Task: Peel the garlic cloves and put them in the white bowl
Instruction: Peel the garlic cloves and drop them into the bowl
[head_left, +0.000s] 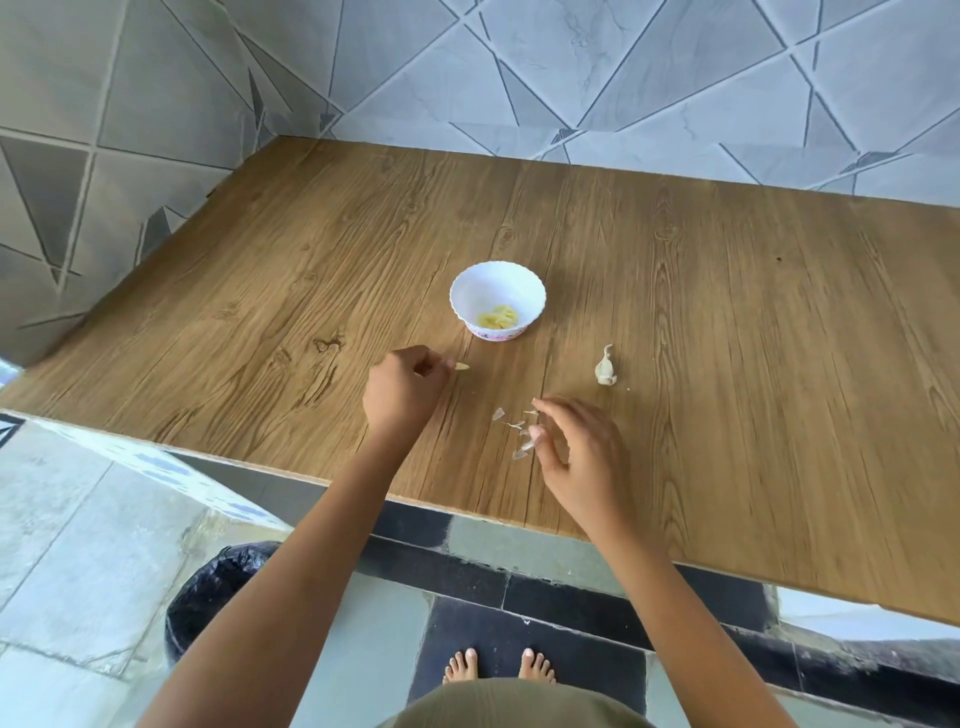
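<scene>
The bowl (483, 291) was seen as white with a pink-patterned base, the peeled cloves (498, 317) pale yellow, the table (727, 312) brown wood-grain.

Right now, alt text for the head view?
Over a wooden table, a person's left hand has a small clove at its fingertips, near a white bowl holding peeled garlic. The right hand is over scattered skins; an unpeeled garlic piece lies right of the bowl.

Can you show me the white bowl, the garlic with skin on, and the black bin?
white bowl (488, 286): head view, bare inner wall.
garlic (605, 368): head view, middle of its skin.
black bin (218, 587): head view, its near side.
</scene>
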